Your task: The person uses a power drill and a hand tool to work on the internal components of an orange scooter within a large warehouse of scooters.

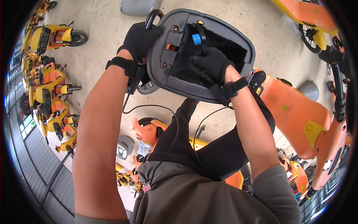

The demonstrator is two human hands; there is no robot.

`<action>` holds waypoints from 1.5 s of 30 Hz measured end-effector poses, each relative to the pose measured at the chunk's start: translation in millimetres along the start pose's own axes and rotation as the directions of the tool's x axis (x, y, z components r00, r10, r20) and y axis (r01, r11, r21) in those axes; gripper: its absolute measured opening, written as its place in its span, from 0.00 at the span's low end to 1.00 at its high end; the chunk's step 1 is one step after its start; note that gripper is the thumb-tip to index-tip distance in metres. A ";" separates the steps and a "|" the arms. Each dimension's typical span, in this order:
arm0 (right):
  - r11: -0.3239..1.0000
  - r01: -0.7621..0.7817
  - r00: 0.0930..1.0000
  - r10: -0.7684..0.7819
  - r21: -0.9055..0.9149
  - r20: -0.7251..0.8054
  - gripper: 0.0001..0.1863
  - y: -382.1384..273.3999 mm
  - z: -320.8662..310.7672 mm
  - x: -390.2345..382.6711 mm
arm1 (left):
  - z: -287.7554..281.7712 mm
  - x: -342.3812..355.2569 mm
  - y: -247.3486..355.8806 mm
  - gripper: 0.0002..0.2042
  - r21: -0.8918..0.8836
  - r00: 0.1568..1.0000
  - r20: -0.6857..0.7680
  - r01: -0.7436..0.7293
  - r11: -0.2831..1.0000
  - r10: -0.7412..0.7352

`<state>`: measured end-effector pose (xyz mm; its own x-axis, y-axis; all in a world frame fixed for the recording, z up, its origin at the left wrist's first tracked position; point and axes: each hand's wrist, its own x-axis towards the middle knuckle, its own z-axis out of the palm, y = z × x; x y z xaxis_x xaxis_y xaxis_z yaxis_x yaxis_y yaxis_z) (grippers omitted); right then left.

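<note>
In front of me is a dark grey scooter compartment frame (164, 76), with a black-lined open recess (182, 67) in its middle. My left hand (141, 40), in a black glove, is closed round the lower end of a black curved grab bar (152, 18) at the frame's left edge. My right hand (212, 64), also gloved in black, reaches into the recess with its fingers curled. Black on black hides whatever they may hold. Just beyond it, a black cable (202, 34) with a blue band (196, 39) stands near the recess's far wall.
An orange scooter body (294, 108) lies close on the right. Rows of yellow and orange scooters (52, 78) line the left side. A grey seat (140, 5) lies on the concrete floor at the far side. Thin black cables (160, 106) hang between my arms.
</note>
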<state>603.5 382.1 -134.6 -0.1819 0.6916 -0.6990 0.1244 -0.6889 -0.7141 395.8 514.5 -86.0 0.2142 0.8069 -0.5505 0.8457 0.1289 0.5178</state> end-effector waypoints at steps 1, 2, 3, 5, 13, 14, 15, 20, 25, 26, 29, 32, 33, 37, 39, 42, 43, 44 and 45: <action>1.000 0.000 1.000 0.000 0.002 -0.005 0.15 0.4 1.0 -1.1 | -0.3 -1.6 1.9 0.19 -0.008 1.000 0.009 0.027 1.000 -0.027; 0.983 -0.027 0.998 0.016 0.184 0.064 0.16 2.0 3.0 -1.8 | 0.6 -2.3 2.4 0.19 -0.003 1.000 0.012 0.026 1.000 -0.026; 0.932 -0.065 0.991 0.018 0.357 0.134 0.17 2.2 4.8 -2.1 | 1.0 -2.9 2.4 0.19 -0.025 0.999 0.012 0.030 0.999 -0.029; 0.840 -0.051 0.988 -0.035 0.541 0.147 0.18 -6.0 4.3 -5.1 | 1.2 -3.5 1.8 0.18 -0.043 0.999 0.019 0.033 0.999 -0.032; 0.452 0.141 0.978 -0.200 0.881 -0.054 0.19 0.9 15.4 11.9 | 1.2 -6.6 8.1 0.19 -0.082 1.000 0.017 0.008 0.997 -0.007; 0.447 0.143 0.978 -0.201 0.883 -0.056 0.19 0.9 15.5 15.3 | 0.8 -7.3 8.5 0.19 -0.076 1.000 0.018 0.007 0.997 -0.005; 0.503 0.165 0.980 -0.181 0.849 -0.083 0.18 0.9 15.5 18.8 | 1.0 -7.7 8.2 0.19 -0.095 1.000 0.012 0.009 0.995 -0.008; 0.836 0.214 0.970 -0.119 0.506 -0.214 0.15 1.8 11.9 19.1 | -1.2 -5.2 3.1 0.18 -0.083 1.000 -0.001 -0.019 0.996 0.019; 0.938 0.345 0.814 -0.281 0.035 -0.509 0.17 -5.5 21.0 11.4 | -1.2 -6.6 3.6 0.18 -0.102 1.000 0.011 0.017 0.995 -0.016; 0.938 0.346 0.813 -0.282 0.033 -0.509 0.17 -3.1 21.5 12.9 | -1.3 -6.2 3.7 0.18 -0.103 1.000 0.011 0.016 0.995 -0.015; 0.837 0.411 0.882 -0.264 0.362 -0.390 0.18 4.3 22.3 18.5 | -1.7 -4.7 2.7 0.17 -0.079 1.000 0.020 0.011 0.997 -0.009; 0.893 0.417 0.850 -0.318 0.168 -0.419 0.18 3.9 22.0 22.0 | -0.9 -3.6 0.7 0.16 -0.095 1.000 0.015 0.004 0.995 -0.003; 0.920 0.392 0.810 -0.328 0.032 -0.486 0.17 4.3 22.6 23.8 | -0.9 -4.1 2.7 0.16 -0.087 1.000 0.022 0.014 0.996 -0.012; 0.986 0.159 0.837 -0.159 -0.045 -0.523 0.18 -1.3 19.4 30.7 | 0.5 -5.4 4.3 0.16 -0.086 0.999 0.017 0.028 0.996 -0.026; 0.986 0.166 0.846 -0.144 -0.003 -0.513 0.19 -3.0 21.5 31.7 | 0.3 -4.2 1.7 0.17 -0.090 1.000 0.015 0.028 0.996 -0.026; 0.979 0.191 0.857 -0.135 0.064 -0.498 0.19 -1.8 21.6 33.5 | 1.8 -3.6 -1.0 0.18 -0.104 1.000 -0.004 0.002 0.995 -0.002; 0.973 0.211 0.857 -0.140 0.091 -0.496 0.17 -0.3 20.7 34.2 | 2.6 -3.4 -1.6 0.20 -0.113 1.000 -0.019 -0.026 0.993 0.024; 0.974 0.211 0.858 -0.141 0.089 -0.494 0.17 1.4 20.2 35.5 | 2.9 -3.5 -1.5 0.20 -0.115 1.000 -0.021 -0.025 0.993 0.022; 0.892 0.261 0.912 -0.102 0.370 -0.397 0.16 2.9 19.6 36.9 | 3.2 -3.4 -1.3 0.20 -0.099 0.999 -0.026 -0.030 0.995 0.028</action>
<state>578.0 401.4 -161.7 0.2090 0.7874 -0.5799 -0.2974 -0.5137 -0.8048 395.5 509.7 -86.9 0.2244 0.8250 -0.5186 0.7863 0.1611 0.5965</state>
